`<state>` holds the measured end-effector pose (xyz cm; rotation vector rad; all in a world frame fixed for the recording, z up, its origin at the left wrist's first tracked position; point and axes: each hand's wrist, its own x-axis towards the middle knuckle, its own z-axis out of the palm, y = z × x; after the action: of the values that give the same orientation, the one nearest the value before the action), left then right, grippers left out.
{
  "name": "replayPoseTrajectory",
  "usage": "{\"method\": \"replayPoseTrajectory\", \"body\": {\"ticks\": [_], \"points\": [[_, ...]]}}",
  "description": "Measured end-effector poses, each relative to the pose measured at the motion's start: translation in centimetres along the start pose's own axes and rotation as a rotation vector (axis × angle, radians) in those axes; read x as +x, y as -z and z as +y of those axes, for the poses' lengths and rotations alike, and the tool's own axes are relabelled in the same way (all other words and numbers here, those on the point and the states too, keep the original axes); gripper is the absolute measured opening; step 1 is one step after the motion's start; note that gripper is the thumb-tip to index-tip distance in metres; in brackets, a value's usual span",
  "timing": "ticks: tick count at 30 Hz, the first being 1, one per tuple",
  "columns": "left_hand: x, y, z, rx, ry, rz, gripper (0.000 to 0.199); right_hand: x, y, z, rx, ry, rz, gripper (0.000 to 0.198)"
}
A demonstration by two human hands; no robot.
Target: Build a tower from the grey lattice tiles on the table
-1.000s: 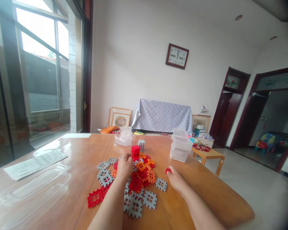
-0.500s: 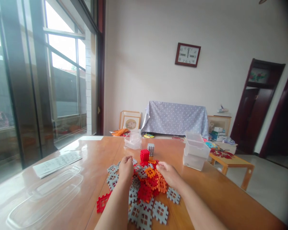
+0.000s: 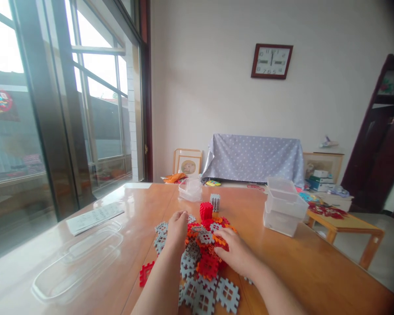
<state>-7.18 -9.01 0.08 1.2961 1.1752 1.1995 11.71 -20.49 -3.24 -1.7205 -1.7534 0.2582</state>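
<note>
A loose pile of plastic interlocking blocks, grey [image 3: 228,294], red [image 3: 207,266] and orange [image 3: 219,240], spreads over the table. My left hand [image 3: 178,227] hovers at the pile's left side, its fingers curled together; whatever they may hold is hidden. On the pile's right side my right hand [image 3: 234,250] reaches in, thumb and fingers apart around an orange block at the surface. Just beyond the pile stands a stack of red blocks [image 3: 206,211], and behind it a grey stack [image 3: 215,202]. Neither hand touches these stacks.
Clear plastic containers stand at the back [image 3: 189,190] and at the right [image 3: 282,212]. To the left lie a clear lid [image 3: 79,267] and printed sheets [image 3: 95,218]. A low wooden stool [image 3: 351,225] stands beyond the table's right edge.
My right hand has moved down and inward onto the orange blocks, its thumb and fingers spreading. My left hand stays closed beside the pile. The whole view has shifted a little.
</note>
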Motion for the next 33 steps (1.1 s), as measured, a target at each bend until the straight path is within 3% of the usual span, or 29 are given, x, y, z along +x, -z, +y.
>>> {"method": "replayPoseTrajectory", "body": {"ticks": [6, 9, 12, 16, 18, 21, 24, 28, 33], "points": [[-0.2, -0.2, 0.1, 0.066, -0.021, -0.026, 0.036, 0.0, 0.8, 0.7, 0.189, 0.001, 0.067, 0.038], [-0.4, -0.6, 0.2, 0.126, -0.047, -0.051, 0.036, 0.1, 1.5, 1.2, 0.316, -0.108, 0.119, 0.039], [-1.4, -1.4, 0.5, 0.265, -0.144, -0.1, 0.038, 0.4, 2.9, 2.5, 0.257, -0.23, 0.259, 0.037], [-4.4, -2.7, 0.9, 0.638, -0.443, -0.317, 0.061, 0.6, 4.4, 4.1, 0.1, -0.327, 0.341, 0.038], [-5.8, -3.0, 1.1, 0.805, -0.503, -0.463, 0.085, 0.7, 4.5, 4.6, 0.097, -0.333, 0.342, 0.04], [-6.7, -3.0, 1.1, 0.997, -0.418, -0.631, 0.12, 0.9, 4.1, 4.6, 0.158, -0.314, 0.321, 0.043], [-6.5, -2.7, 0.9, 1.083, -0.315, -0.685, 0.136, 0.9, 3.2, 4.0, 0.228, -0.222, 0.244, 0.049], [-5.7, -2.3, 0.5, 1.077, -0.242, -0.704, 0.138, 0.4, 1.6, 3.1, 0.147, -0.078, 0.084, 0.063], [-4.9, -1.7, -0.1, 1.021, -0.336, -0.685, 0.12, 0.1, 0.2, 3.3, 0.062, -0.05, -0.02, 0.065]]}}
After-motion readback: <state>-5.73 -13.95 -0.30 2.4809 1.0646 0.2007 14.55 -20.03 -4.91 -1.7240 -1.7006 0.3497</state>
